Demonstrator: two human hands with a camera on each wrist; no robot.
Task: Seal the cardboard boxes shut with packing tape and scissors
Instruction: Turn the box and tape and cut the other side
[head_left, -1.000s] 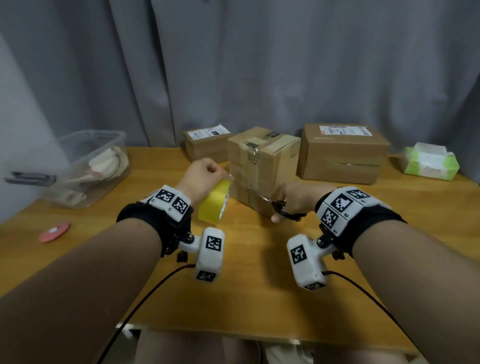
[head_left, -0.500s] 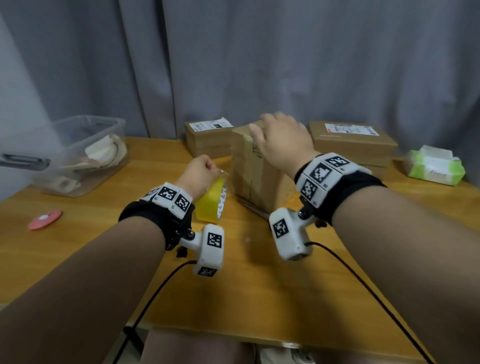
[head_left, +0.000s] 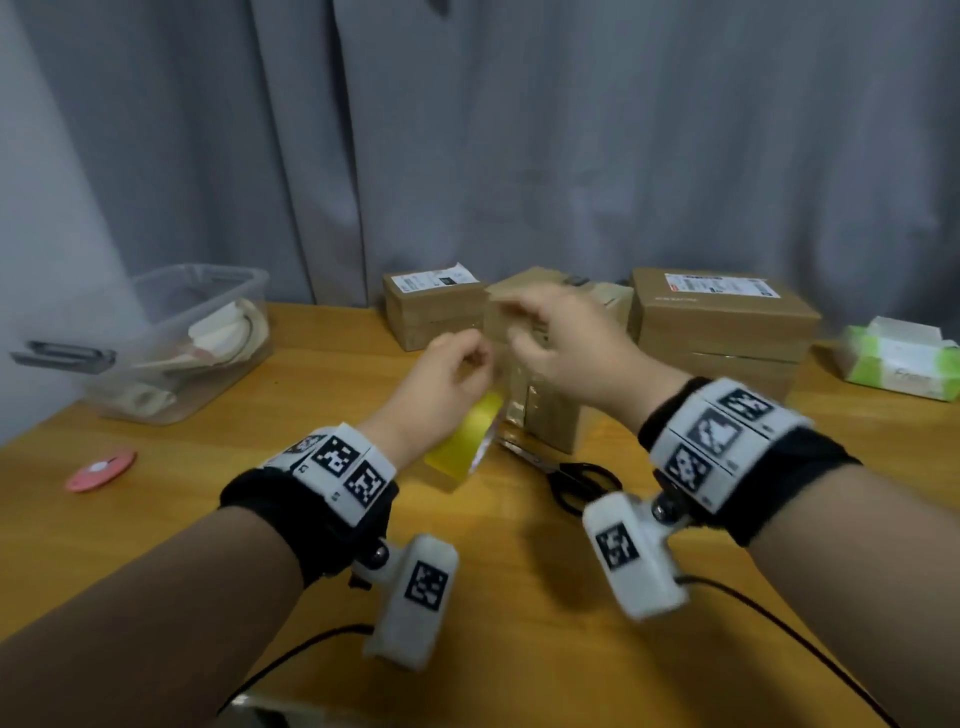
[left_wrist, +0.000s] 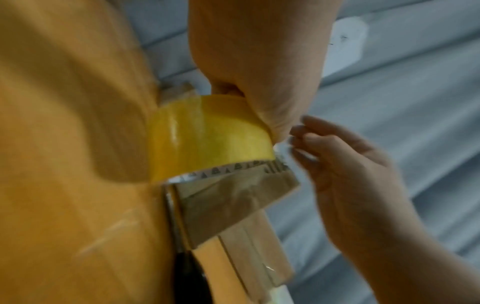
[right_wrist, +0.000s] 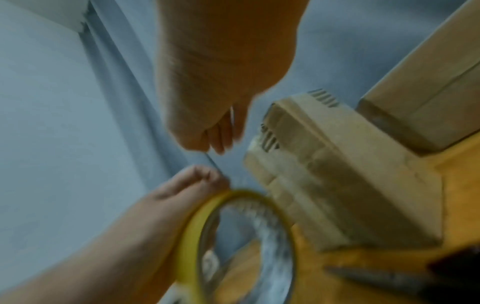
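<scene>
My left hand grips the yellow tape roll and holds it above the table, in front of the middle cardboard box. My right hand is just right of it, and its fingertips pinch the thin free end of the tape coming off the roll. In the left wrist view the right hand's fingers meet the roll at its edge. The black-handled scissors lie on the table beside the box, with no hand on them.
A small labelled box and a larger labelled box stand either side of the middle one. A clear plastic bin sits far left, a pink disc near it, and a green tissue pack far right. Grey curtain behind.
My right hand put the scissors down on the table, touched the box top, then came to the tape's end. My left hand raised the roll slightly.
</scene>
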